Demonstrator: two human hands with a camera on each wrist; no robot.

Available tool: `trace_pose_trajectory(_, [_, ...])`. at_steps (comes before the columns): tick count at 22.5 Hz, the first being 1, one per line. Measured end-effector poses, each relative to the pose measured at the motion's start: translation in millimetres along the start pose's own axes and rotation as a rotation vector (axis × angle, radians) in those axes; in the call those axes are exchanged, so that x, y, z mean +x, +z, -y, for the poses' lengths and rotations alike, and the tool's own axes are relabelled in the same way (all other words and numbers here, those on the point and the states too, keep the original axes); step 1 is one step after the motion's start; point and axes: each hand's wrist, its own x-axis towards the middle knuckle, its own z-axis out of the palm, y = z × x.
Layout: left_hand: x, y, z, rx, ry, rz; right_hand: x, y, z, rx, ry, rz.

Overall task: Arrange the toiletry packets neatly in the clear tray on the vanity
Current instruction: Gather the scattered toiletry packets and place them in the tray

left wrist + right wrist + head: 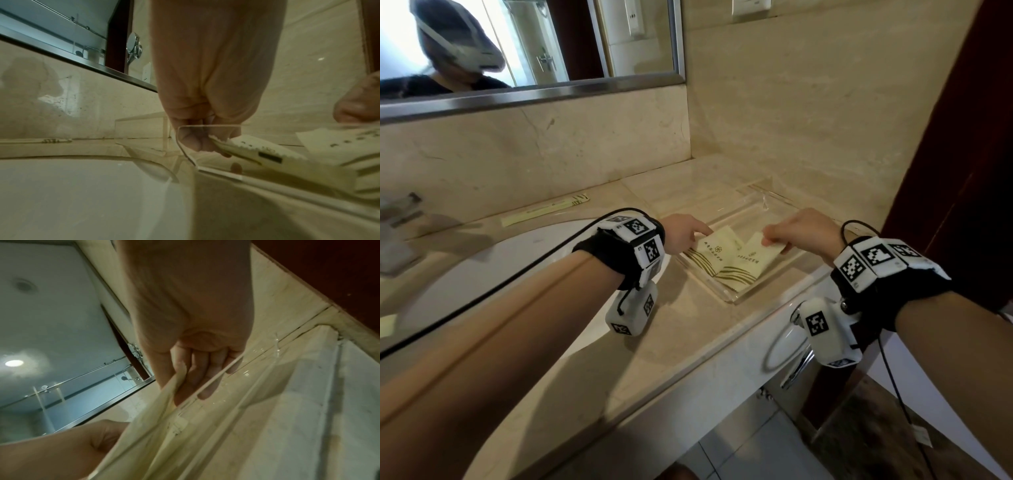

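Observation:
A clear tray (736, 297) sits on the beige vanity at its right end. Two pale yellow packets with green stripes lie in it, overlapping. My left hand (688, 233) pinches the far corner of the left packet (714, 251); in the left wrist view the left hand (203, 142) has its fingers curled round the left packet's (257, 152) edge behind the tray wall (226, 174). My right hand (787, 231) pinches the far end of the right packet (751, 262), and the right hand (191, 369) holds the right packet (156, 426) tilted up.
A long thin yellow packet (544, 210) lies on the counter by the back wall. The white basin (493, 274) is left of the tray, a faucet (400, 219) beyond it. A mirror (530, 51) hangs above. A dark door frame (955, 137) stands at the right.

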Motion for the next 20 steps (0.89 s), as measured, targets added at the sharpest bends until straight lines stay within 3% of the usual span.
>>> trace_pose_trajectory(5, [-2, 2, 16, 0.012, -0.041, -0.008, -1, 12, 6, -0.072, -0.014, 0.075])
trace_pose_trajectory(15, [-7, -2, 22, -0.135, -0.089, -0.281, 3, 21, 16, -0.164, 0.06, 0.071])
trace_pose_trajectory(20, [-8, -1, 23, -0.122, -0.061, -0.237, 6, 31, 16, -0.552, 0.069, 0.084])
